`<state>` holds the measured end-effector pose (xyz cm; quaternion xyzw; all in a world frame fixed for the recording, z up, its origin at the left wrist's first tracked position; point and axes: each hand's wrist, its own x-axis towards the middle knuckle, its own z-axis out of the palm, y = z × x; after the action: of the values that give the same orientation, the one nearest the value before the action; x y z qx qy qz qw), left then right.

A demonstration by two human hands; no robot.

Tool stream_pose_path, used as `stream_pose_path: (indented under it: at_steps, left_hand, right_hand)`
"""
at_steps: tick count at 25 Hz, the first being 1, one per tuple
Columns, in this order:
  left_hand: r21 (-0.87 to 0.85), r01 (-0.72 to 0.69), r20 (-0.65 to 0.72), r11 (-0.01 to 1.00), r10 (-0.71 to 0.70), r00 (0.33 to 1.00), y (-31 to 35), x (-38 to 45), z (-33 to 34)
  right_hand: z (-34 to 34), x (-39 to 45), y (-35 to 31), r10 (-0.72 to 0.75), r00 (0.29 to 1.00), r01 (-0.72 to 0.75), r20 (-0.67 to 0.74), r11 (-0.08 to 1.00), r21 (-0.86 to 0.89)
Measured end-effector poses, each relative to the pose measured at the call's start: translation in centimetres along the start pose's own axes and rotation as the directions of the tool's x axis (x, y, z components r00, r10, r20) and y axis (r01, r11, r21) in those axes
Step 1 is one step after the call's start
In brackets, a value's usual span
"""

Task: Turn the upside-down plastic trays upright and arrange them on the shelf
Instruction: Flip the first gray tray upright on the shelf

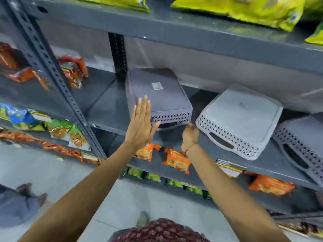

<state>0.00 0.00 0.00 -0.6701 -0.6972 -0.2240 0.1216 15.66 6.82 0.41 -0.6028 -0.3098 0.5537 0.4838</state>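
— Reaching toward the middle shelf (pixel 111 109), both bare hands are up at the front of the leftmost tray, yes?

— Yes. The left hand (pixel 141 124) is open and flat, fingers straight and together, pointing up, its palm against the front left corner of the dark grey tray (pixel 157 91). It grips nothing.

— And the right hand (pixel 190 135)?

— It sits at the tray's front right corner, just below the lattice side wall. The fingers are curled away from the camera, so I cannot tell whether they are closed on the rim or only resting near it. A thin bracelet (pixel 189 148) circles that wrist.

— How do the trays lie?

— All three in view are upside down, flat bottoms facing up. The dark grey one stands on the left part of the shelf, with a small pale label (pixel 157 85) on its base and a handle slot in the front wall. The light grey tray (pixel 239 119) is to its right, apart from it, turned at an angle, its front edge overhanging the shelf lip. A third grey tray (pixel 302 144) lies at the far right, cut off by the frame edge.

— Anything else nearby?

— Orange snack packets (pixel 176 160) on the shelf below, yellow-green bags (pixel 244 9) on the shelf above, and red packets (pixel 73 70) in the next bay to the left. The view is motion-blurred.
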Motion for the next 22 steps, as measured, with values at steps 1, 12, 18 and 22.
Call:
stream_pose_path:
  at_steps: [1,12,18,22]
  left_hand:
    - [0.019,-0.008,0.002,1.0,0.008,1.0,-0.2,0.0,0.6]
    - [0.259,0.054,0.014,0.964,-0.06,0.998,-1.5,1.0,2.0]
    - [-0.157,0.293,-0.234,0.943,-0.324,0.917,-3.2,4.2,-3.5]
    - [-0.607,0.431,-0.172,0.667,-0.641,0.748,-3.9,5.0,-6.6]
  right_hand:
    - [0.4,0.0,-0.4,0.023,0.999,-0.024,-0.023,0.999,-0.04]
    - [2.5,-0.6,-3.2,0.116,0.986,-0.155,0.119,0.896,0.415]
    - [4.5,-3.6,-8.0,-0.374,0.829,0.173,0.416,0.879,0.444]
    - [4.7,-1.2,-7.1,-0.469,0.788,0.523,0.399,0.852,-0.03]
